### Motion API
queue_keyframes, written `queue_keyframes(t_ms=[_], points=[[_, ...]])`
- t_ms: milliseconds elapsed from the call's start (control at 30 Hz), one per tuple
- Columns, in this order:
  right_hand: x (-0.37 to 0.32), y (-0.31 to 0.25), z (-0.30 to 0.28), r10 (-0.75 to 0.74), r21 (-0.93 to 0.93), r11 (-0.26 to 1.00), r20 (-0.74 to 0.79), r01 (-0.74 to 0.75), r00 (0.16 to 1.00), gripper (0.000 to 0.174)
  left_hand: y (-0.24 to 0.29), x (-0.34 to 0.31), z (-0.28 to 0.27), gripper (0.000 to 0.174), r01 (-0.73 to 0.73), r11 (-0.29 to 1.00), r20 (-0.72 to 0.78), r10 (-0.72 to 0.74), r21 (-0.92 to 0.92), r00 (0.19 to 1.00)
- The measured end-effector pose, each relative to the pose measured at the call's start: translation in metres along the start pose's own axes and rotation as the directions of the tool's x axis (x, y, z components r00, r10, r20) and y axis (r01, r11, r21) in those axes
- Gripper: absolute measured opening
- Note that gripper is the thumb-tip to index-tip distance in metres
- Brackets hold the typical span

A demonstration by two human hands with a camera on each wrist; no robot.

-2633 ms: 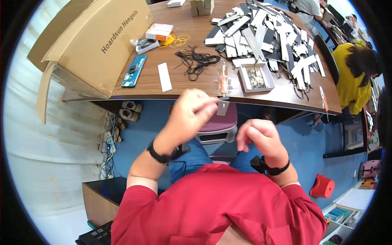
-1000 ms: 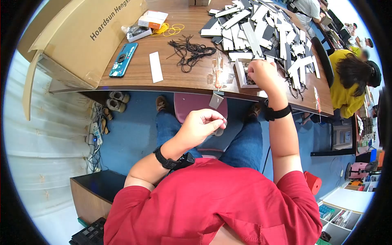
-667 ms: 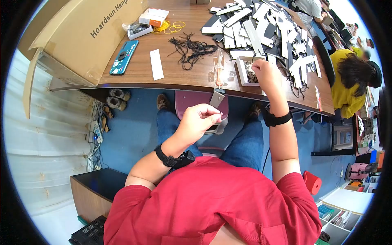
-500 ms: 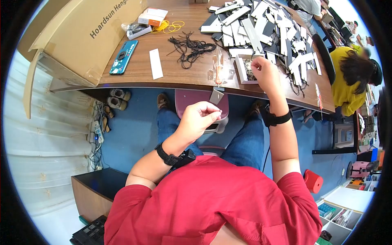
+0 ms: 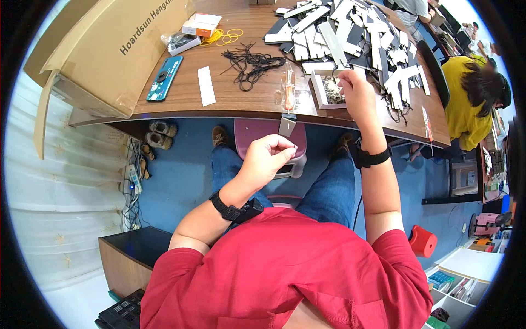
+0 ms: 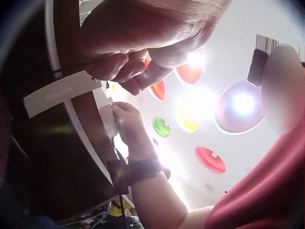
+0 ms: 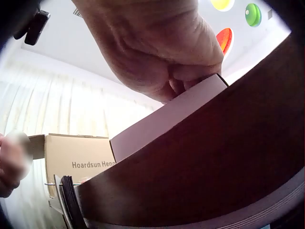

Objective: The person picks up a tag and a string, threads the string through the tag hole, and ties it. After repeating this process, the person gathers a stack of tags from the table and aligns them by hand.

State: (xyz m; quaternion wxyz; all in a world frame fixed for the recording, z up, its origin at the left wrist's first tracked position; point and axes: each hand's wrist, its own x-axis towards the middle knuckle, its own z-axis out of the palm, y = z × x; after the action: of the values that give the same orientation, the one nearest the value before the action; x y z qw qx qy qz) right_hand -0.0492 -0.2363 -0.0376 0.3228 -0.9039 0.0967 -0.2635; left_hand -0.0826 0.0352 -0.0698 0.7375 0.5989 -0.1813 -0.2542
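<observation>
My left hand hangs in front of the table edge, thumb tip and fingertips drawn together. I cannot tell whether something tiny is pinched there. In the left wrist view its curled fingers overlap the end of a long pale strip. My right hand reaches over a shallow white box of small pieces, fingers bent down toward them. The box wall hides those fingertips in the right wrist view. An orange-handled tool lies taped to the table, and a grey-white strip hangs at its end.
A large pile of black and white strips covers the back right. Tangled black cords, a white strip, a blue phone and a large cardboard box lie leftward. A pink stool stands below.
My right hand has gone from in front of my body up and forward to the white box. My left hand has drawn back from near the hanging strip and since stays nearly still.
</observation>
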Motion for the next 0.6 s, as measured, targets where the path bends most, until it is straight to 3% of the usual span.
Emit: queue_keyframes(t_ms=[67,167,200,233,300,367,400,500,600], points=[[-0.003,-0.008,-0.003,-0.044,0.110,0.993,-0.020,0.046,0.999,0.013,-0.002,0.000,0.000,0.008,-0.010,1.000,-0.007,0.010,0.012,1.000],[-0.023,-0.042,-0.016,0.056,0.386,0.919,0.066,-0.078,0.996,0.014,-0.001,0.002,0.001,0.007,-0.036,0.997,-0.026,0.038,0.072,0.999],[-0.034,-0.044,-0.016,0.062,0.571,0.804,0.198,-0.166,0.978,0.015,0.002,0.002,0.002,0.007,-0.050,0.993,-0.035,0.054,0.106,0.998],[-0.046,-0.054,-0.019,0.122,0.602,0.739,0.321,-0.302,0.939,0.013,0.005,0.001,0.002,0.007,-0.060,0.988,-0.046,0.067,0.140,0.997],[-0.072,-0.063,-0.018,0.040,0.644,0.667,0.473,-0.376,0.880,0.009,0.011,0.001,0.006,0.007,-0.146,0.958,-0.075,0.169,0.248,0.983],[-0.089,-0.070,-0.010,0.014,0.670,0.596,0.543,-0.443,0.840,0.007,0.013,0.001,0.006,0.006,-0.198,0.921,-0.084,0.239,0.336,0.967],[-0.095,-0.071,-0.007,0.036,0.704,0.486,0.576,-0.518,0.816,0.007,0.014,0.001,0.006,0.006,-0.212,0.905,-0.083,0.259,0.368,0.962],[-0.102,-0.077,-0.004,0.049,0.723,0.346,0.622,-0.597,0.782,0.016,0.020,-0.001,0.010,0.007,-0.234,0.874,-0.071,0.290,0.426,0.954],[-0.101,-0.080,-0.007,0.036,0.695,0.335,0.665,-0.636,0.746,0.024,0.022,-0.003,0.012,0.007,-0.264,0.844,-0.055,0.325,0.467,0.944]])
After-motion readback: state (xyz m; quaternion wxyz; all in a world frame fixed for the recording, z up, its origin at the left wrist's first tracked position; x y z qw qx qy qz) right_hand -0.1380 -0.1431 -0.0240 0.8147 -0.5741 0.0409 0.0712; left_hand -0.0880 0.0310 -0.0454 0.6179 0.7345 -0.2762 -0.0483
